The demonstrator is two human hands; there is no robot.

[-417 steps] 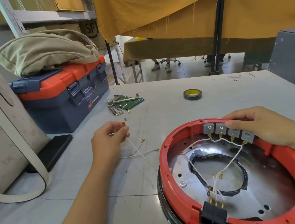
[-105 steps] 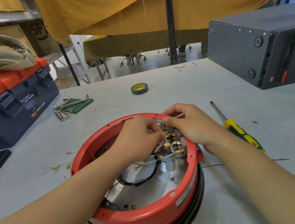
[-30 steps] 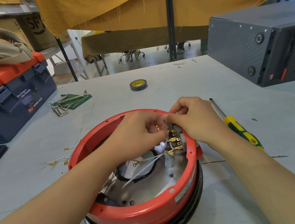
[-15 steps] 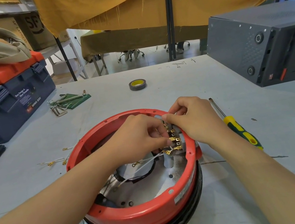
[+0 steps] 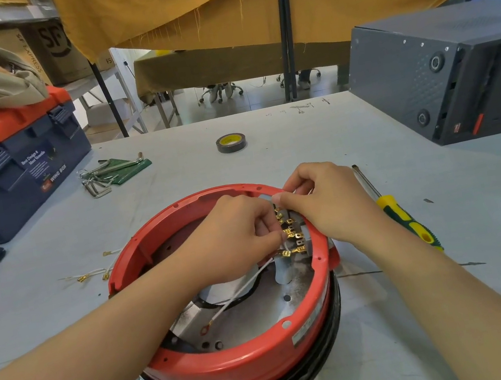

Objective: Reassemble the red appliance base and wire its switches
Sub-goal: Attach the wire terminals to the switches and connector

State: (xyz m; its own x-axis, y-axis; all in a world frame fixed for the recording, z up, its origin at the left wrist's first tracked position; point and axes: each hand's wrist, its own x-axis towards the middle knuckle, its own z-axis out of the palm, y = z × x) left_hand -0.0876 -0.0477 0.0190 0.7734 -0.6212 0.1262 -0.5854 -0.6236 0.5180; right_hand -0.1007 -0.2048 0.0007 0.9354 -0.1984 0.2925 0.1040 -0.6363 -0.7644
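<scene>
On a grey desk (image 5: 364, 122), the red base (image 5: 239, 359) sits near the front edge. A white wire (image 5: 243, 288) is pinched by the left hand (image 5: 235, 242); the switches (image 5: 290, 236) are steadied by the curled right hand (image 5: 329, 206). Several terminals appear fitted; spare wires (image 5: 93, 273) remain outside.

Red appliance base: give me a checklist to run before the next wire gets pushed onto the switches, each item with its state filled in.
1. Red appliance base sits flat on the table: ok.
2. Left hand pinches a white wire at the switch terminals: ok.
3. Right hand steadies the rim by the switches: ok.
4. Connector fully seated on its tab: cannot tell, fingers hide it.
5. Wire's ring end fastened: not ok, it lies loose on the metal plate.
6. Spare wires and screwdriver lie close to the base: ok.
</scene>
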